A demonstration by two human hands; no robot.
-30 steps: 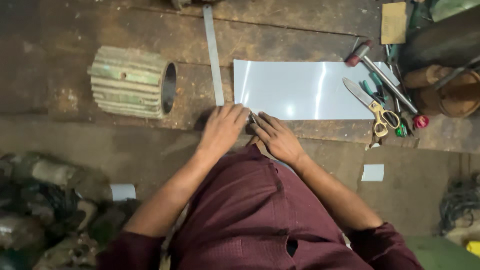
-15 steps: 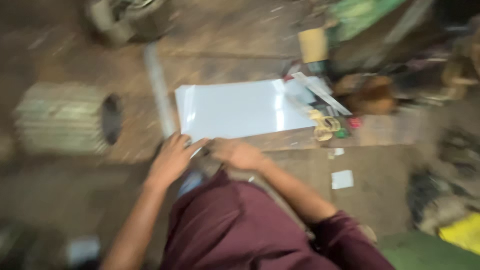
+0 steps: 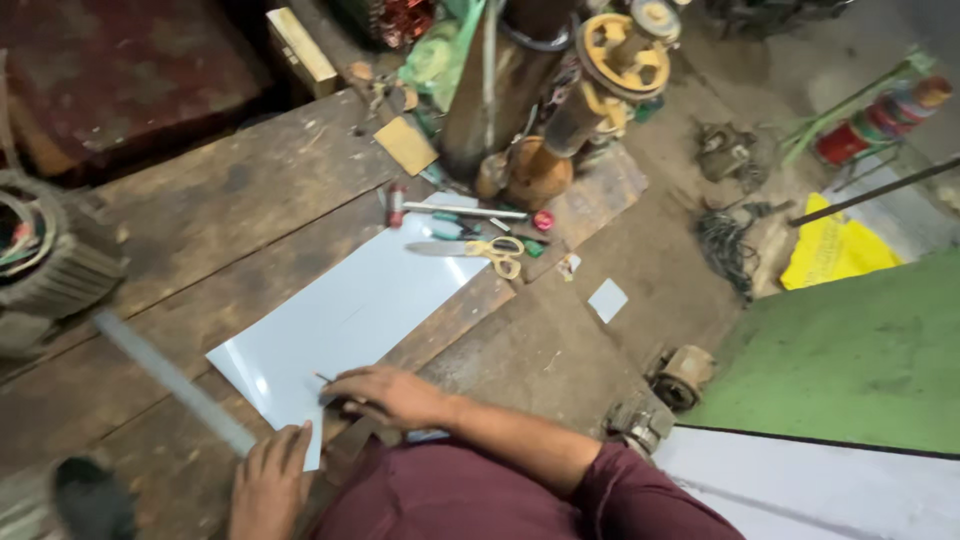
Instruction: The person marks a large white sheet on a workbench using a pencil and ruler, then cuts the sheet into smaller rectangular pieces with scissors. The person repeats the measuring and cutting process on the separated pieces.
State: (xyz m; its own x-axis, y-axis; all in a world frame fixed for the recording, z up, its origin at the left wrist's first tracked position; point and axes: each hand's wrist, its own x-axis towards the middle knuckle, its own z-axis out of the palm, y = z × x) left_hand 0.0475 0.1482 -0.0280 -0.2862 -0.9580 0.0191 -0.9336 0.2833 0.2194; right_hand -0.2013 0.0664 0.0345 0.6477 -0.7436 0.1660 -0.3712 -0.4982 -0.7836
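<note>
At far left a ribbed motor (image 3: pixel 45 265) stood on the plank floor (image 3: pixel 250 190); a long ruler (image 3: pixel 170 380) ran toward the left hand (image 3: pixel 270 480), fingers spread flat beside the white sheet (image 3: pixel 350 310); the right hand (image 3: pixel 390 395) pinched a thin pencil (image 3: pixel 325 379) at the sheet's near edge — marking, seemingly — scissors (image 3: pixel 480 250) beyond; the next stroke would need the sheet held steady.

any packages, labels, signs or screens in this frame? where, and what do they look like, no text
No screens or signs.
Yellow plastic bag: on the floor at far right, crumpled, bright yellow.
Small cardboard piece: on the wooden bench near the top, flat, tan, squarish.
Spool: upper right on the floor, cylindrical, with a red and multicoloured wrapper.
Pale slip: on the floor beside the bench, small, square, blank-looking.
</note>
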